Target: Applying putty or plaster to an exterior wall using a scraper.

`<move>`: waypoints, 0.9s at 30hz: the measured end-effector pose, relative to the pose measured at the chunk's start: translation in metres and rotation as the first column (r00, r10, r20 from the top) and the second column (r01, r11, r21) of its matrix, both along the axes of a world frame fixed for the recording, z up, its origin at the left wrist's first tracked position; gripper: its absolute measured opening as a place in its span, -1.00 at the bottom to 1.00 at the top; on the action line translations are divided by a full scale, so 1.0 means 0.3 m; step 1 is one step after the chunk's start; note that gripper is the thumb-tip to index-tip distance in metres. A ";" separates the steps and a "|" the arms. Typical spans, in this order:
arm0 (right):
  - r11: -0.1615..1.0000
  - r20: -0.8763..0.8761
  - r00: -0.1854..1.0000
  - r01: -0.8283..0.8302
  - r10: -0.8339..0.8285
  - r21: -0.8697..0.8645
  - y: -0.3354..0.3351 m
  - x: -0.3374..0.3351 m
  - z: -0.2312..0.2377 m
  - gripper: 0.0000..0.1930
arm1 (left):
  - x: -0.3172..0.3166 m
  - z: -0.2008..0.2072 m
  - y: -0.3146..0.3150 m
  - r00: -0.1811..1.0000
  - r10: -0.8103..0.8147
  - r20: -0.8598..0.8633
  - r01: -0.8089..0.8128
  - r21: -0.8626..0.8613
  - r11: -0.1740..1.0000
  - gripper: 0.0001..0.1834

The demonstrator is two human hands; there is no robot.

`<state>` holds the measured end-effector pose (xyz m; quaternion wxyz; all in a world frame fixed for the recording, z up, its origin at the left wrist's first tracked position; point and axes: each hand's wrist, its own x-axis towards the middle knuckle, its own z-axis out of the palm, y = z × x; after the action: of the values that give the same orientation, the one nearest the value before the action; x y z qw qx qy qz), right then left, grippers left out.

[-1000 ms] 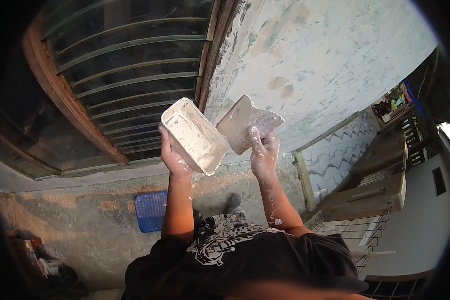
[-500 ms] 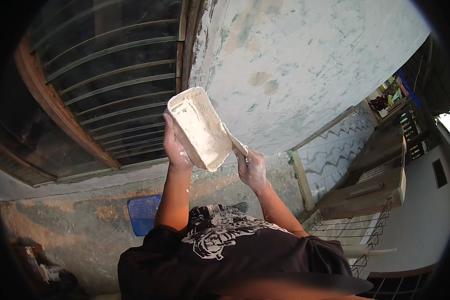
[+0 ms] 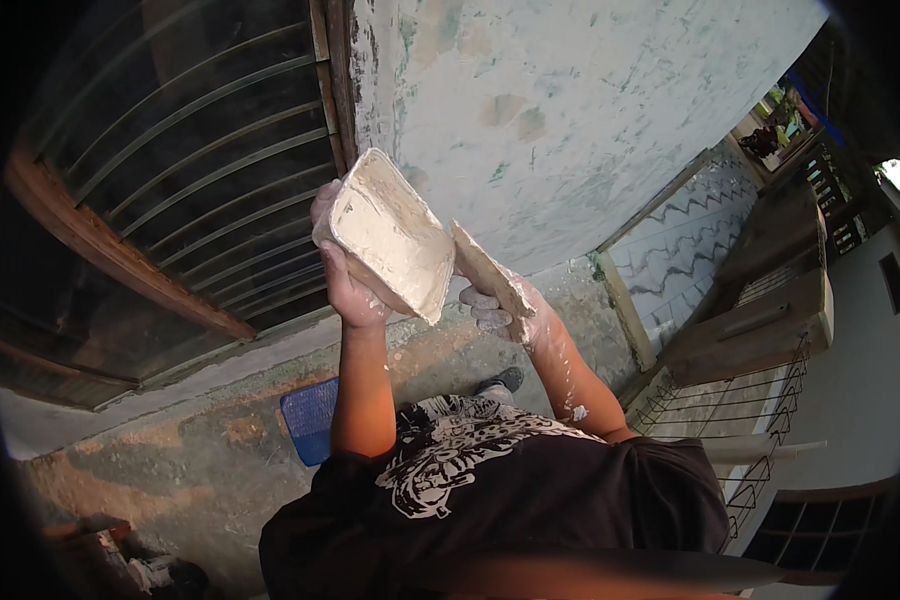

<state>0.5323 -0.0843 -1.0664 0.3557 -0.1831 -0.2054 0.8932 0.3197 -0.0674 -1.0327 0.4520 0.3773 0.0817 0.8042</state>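
Note:
My left hand (image 3: 349, 288), powdered white, grips a rectangular tub (image 3: 402, 250) from its left side and below. Its inside is coated with cream-white putty, and the tub is tilted with its opening toward me. Just right of the tub, my right hand (image 3: 532, 308) is closed around a flat putty scraper (image 3: 487, 268) caked with the same putty. The scraper's upper end lies close to the tub's rim; whether they touch I cannot tell. Past both hands stands a whitish wall (image 3: 580, 130) with green and tan patches.
A louvred window (image 3: 220, 170) with a wooden frame is at the left. On the rough concrete floor (image 3: 210, 480) lies a blue plastic piece (image 3: 311, 420). To the right are a wooden structure (image 3: 760, 325), a wire rack (image 3: 740, 425) and a grey-patterned panel (image 3: 685, 235).
The scraper has come away from the tub's lower right edge and turned, now showing its broad putty-coated face. My left hand's fingers show further around the tub. The whole view has shifted.

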 end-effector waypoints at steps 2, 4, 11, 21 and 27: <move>0.999 0.088 0.996 0.021 -0.023 0.027 -0.009 -0.031 -0.018 -0.59 | -0.014 -0.016 0.002 0.985 0.074 -0.157 -0.059 0.098 0.993 -0.32; 0.985 0.411 0.895 0.147 -0.173 0.094 -0.029 -0.093 0.035 -0.62 | -0.026 -0.015 -0.020 0.973 0.098 -0.209 -0.078 0.101 0.992 -0.29; 0.914 0.524 0.759 0.242 -0.387 0.325 0.046 -0.098 -0.020 -0.64 | 0.032 -0.008 -0.114 0.988 -0.015 -0.152 0.014 -0.005 1.000 -0.09; 0.835 0.063 0.856 0.481 -0.513 0.267 0.101 -0.021 0.048 -0.69 | -0.118 -0.033 -0.104 0.985 0.170 -0.021 -0.169 0.028 0.985 -0.29; 0.911 0.158 0.902 0.375 -0.402 0.174 0.002 -0.065 0.074 -0.62 | -0.135 0.001 -0.100 0.978 0.198 -0.068 -0.200 -0.029 0.979 -0.25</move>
<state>0.5128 -0.0839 -1.0441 0.5174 -0.2796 -0.2594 0.7661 0.2793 -0.0974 -1.0325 0.3730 0.3852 0.1480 0.8310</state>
